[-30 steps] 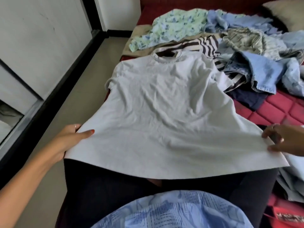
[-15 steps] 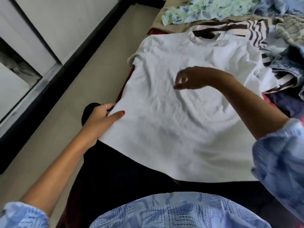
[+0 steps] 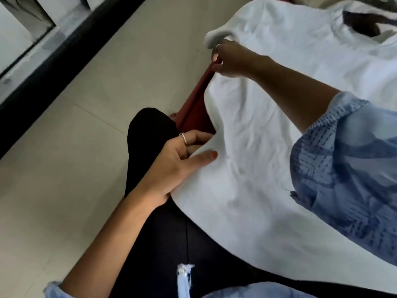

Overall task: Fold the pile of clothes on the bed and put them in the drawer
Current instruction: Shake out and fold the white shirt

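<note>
Left hand pinching white T-shirt hem, right hand gripping its sleeve edge

Left hand: forearm extended forward, thumb laid flat on top, fingers curled beneath in a pinching grip, ring on one finger. Right hand: arm reaching across the body, fingers curled in a grip, ring visible.

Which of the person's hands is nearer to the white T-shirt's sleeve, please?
The right hand: it reaches across and grips the white T-shirt just below the sleeve. The left hand holds the hem corner, farther away.
</note>
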`<state>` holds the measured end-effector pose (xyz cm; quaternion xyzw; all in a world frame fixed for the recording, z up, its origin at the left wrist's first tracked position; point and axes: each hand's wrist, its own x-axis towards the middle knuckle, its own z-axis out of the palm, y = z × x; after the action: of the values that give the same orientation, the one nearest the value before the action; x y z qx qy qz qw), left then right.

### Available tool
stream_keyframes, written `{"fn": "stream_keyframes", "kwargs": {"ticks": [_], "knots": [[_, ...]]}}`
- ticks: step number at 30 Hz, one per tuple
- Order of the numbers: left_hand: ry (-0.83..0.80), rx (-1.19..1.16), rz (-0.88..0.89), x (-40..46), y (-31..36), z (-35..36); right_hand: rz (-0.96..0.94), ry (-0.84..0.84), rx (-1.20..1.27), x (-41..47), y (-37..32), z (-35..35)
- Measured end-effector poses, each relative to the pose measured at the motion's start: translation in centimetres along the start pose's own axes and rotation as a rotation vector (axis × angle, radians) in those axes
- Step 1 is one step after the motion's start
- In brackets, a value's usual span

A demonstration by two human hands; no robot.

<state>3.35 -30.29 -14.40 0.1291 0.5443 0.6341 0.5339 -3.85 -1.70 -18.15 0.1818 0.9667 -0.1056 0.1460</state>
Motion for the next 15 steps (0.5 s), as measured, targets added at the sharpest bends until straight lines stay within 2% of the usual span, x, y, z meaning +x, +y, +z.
{"fn": "stream_keyframes", "kwargs": {"ticks": [8,15], "knots": [[-0.136,-0.108,-0.081,1.5,-0.1,-1.3,0.144,-0.124,-0.447,8.2,-0.4,2.9],[-0.208,-0.144,-0.108,2.0,0.1,-1.5,0.152,-0.219,-0.554,11.4,0.5,3.3]]}}
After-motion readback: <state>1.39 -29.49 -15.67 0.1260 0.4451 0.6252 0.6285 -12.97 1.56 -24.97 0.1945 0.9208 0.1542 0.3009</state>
